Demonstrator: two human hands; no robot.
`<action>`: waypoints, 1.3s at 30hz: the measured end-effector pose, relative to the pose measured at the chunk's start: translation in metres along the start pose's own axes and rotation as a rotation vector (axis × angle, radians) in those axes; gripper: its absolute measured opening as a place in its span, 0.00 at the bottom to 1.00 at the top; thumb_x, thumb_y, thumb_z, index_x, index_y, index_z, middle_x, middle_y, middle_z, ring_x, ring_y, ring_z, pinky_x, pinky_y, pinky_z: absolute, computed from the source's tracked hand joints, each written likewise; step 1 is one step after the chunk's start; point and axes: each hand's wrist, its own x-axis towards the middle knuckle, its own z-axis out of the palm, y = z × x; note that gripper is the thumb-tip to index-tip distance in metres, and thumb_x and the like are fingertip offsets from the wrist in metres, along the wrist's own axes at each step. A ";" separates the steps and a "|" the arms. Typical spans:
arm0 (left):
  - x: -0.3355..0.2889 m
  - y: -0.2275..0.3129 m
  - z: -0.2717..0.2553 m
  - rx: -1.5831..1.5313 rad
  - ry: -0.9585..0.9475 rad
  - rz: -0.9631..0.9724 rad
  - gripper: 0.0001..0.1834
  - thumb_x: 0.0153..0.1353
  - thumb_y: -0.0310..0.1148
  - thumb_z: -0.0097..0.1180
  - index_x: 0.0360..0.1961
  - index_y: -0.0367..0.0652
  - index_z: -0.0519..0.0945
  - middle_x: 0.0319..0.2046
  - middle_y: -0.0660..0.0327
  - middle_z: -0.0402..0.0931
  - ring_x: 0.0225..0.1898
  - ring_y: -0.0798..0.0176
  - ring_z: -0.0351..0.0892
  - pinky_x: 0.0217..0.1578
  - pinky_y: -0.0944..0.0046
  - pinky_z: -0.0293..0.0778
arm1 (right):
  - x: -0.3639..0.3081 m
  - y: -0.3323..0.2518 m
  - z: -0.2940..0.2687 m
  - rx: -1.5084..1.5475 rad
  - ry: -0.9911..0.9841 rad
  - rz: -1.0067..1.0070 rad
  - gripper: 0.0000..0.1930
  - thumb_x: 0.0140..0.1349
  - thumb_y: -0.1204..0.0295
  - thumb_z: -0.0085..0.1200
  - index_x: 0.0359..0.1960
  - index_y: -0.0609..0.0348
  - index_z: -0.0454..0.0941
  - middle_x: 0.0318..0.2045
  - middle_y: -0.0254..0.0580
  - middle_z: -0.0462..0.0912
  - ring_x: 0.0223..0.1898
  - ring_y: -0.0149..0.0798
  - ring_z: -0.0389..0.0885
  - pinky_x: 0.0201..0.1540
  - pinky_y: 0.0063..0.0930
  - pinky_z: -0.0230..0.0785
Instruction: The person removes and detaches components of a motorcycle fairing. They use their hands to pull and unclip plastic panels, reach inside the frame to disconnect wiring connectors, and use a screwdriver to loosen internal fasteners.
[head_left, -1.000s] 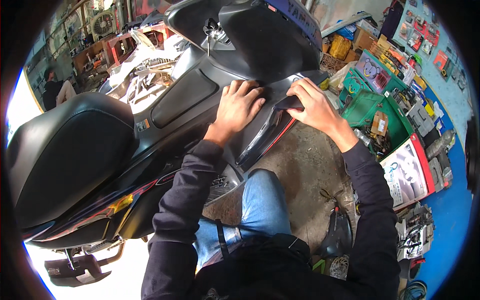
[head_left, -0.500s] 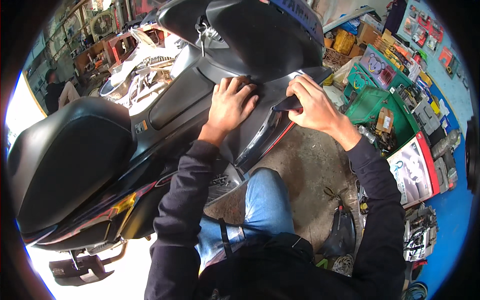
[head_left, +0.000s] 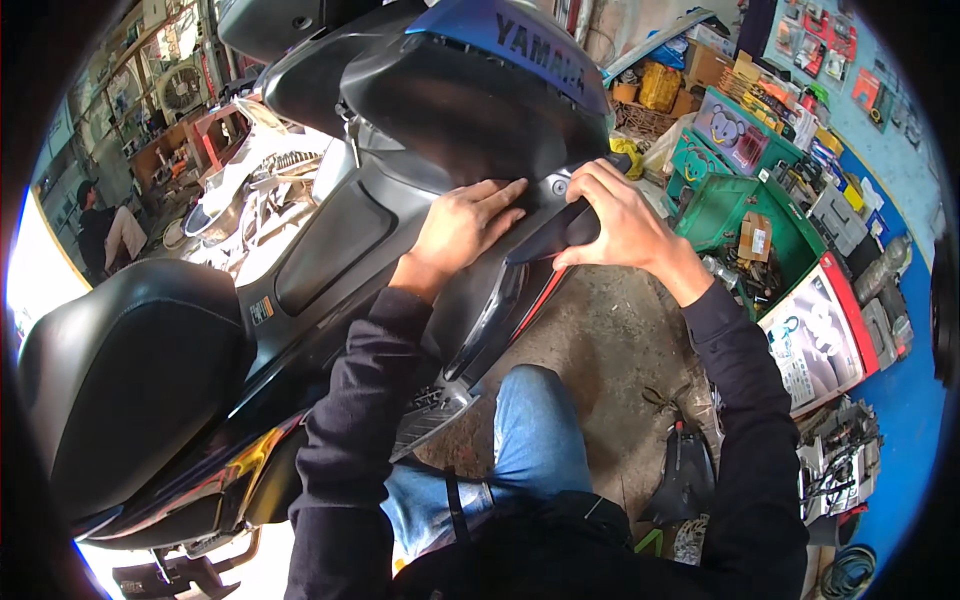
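Note:
A black motor scooter (head_left: pixel 345 245) stands before me, its seat (head_left: pixel 140 370) at the left and its front end at the top. My left hand (head_left: pixel 462 235) lies on the dark inner body below the front cover, fingers stretched forward and thumb apart. To its right, my right hand (head_left: pixel 625 225) is curled over the upper end of a glossy dark side panel (head_left: pixel 500 310) with a red stripe. Its fingertips go behind the panel edge and are partly hidden. A round screw head (head_left: pixel 559 187) shows between the two hands.
Along the right stand an open green toolbox (head_left: pixel 720 215) with small parts, a white-and-red box (head_left: pixel 815 340) and many packages. A black plastic piece (head_left: pixel 680 470) lies on the concrete floor (head_left: pixel 610 350). A person (head_left: pixel 108 230) sits at the far left.
My view has shifted, so more of the scooter's front shows. The right hand still grips the panel's upper end, and the screw head beside it is now plainer. The left hand stays on the body.

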 end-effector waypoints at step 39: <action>0.087 0.061 -0.067 0.412 0.808 -0.254 0.64 0.26 0.48 0.79 0.64 0.40 0.53 0.54 0.45 0.53 0.57 0.43 0.51 0.58 0.45 0.50 | 0.061 0.012 0.001 -0.208 0.540 0.090 0.45 0.38 0.86 0.51 0.66 0.61 0.53 0.52 0.64 0.72 0.52 0.61 0.74 0.53 0.44 0.70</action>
